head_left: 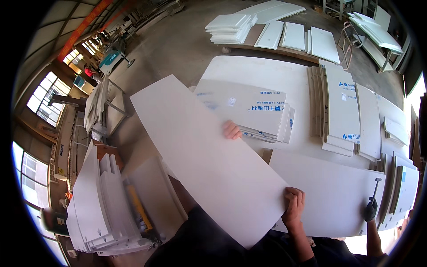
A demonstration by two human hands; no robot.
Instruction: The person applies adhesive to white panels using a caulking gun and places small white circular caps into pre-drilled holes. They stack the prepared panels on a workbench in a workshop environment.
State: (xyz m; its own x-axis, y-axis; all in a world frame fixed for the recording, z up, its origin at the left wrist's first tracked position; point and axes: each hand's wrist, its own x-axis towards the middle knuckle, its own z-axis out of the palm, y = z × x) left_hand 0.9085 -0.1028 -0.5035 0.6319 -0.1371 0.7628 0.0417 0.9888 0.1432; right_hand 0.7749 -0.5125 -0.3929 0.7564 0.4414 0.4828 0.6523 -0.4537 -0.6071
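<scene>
Your right hand (294,205) is clamped on the near right edge of the white panel (204,155), fingers curled over the top face and thumb hidden below. The panel lies tilted across your body, its near corner over your dark clothing and its far corner reaching out past the left edge of the table (262,73). Your left hand (231,130) grips the panel's far long edge, and only the fingertips show over the rim, so it is closed on the board too. At lower right another person's gloved hand (370,209) holds a small hammer (376,186) upright above a second flat panel (333,196) lying on the table. To your left, a stack of white boards (95,209) leans beside a yellow tube (138,207). Just past your left hand lies a stack of film-covered boards (249,109), and to its right several narrow strips (316,102) stand beside another film-covered board (341,107). Farther off, across the concrete floor (178,44), more white panels are piled on a low pallet (271,46), and at far left windows (42,93) light the workshop.
</scene>
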